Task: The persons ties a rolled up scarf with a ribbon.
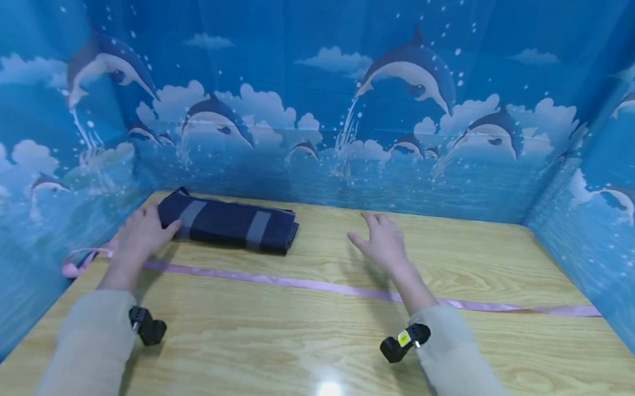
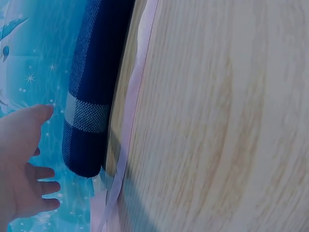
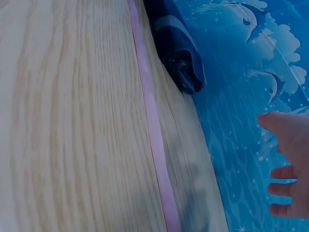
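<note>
A rolled-up navy woven cloth with grey stripes (image 1: 226, 222) lies near the table's back edge, left of the middle. Its spiral end (image 3: 186, 72) shows in the right wrist view. My left hand (image 1: 143, 232) is beside the roll's left end, thumb toward it; the left wrist view shows this hand (image 2: 24, 159) with fingers apart and a gap to the cloth (image 2: 87, 116). Well to the right of the roll, my right hand (image 1: 383, 242) hovers with its fingers extended and holds nothing. In the right wrist view, that hand (image 3: 294, 159) appears at the right edge.
A pink ribbon (image 1: 298, 283) runs across the wooden table (image 1: 258, 339), in front of the roll. Its left end (image 1: 71, 268) loops over the table's left edge. Blue dolphin-print curtains (image 1: 316, 96) enclose the back and both sides. Each sleeve carries a small black wrist camera (image 1: 147, 326).
</note>
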`<state>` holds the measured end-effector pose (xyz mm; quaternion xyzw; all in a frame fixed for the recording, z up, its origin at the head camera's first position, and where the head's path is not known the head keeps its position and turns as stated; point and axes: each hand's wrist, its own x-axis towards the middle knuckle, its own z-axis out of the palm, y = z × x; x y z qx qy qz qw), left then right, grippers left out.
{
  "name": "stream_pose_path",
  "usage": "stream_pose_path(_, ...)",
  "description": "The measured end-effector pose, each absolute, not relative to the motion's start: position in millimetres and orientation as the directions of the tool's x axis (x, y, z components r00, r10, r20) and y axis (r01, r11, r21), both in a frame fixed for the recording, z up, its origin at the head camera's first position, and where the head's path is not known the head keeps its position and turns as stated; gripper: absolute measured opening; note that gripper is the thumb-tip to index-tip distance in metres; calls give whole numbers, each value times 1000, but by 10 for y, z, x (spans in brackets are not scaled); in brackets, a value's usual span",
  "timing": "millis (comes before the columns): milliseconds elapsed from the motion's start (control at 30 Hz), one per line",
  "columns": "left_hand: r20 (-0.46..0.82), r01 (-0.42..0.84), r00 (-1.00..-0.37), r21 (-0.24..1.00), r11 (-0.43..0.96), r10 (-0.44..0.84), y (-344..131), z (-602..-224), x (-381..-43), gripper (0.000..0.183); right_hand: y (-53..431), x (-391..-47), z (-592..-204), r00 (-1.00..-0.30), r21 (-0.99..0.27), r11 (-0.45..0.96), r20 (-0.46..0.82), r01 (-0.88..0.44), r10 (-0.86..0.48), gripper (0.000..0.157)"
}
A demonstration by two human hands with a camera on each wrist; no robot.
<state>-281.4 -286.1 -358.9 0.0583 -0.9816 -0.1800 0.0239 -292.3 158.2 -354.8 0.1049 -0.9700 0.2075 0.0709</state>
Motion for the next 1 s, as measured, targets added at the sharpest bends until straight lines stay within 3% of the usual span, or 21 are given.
stream_pose_path(333, -45, -157, -987, 402, 902, -152, -2980, -3653, -2754, 96, 1218, -2964, -3583, -956, -439, 850, 170, -291, -240, 66)
stream_pose_path(1000, -68, -151, -988, 455, 877, -135, -3098, -3717, -2836, 94, 657, -3099, -3716, -949, -454, 835, 113, -312, -293, 65)
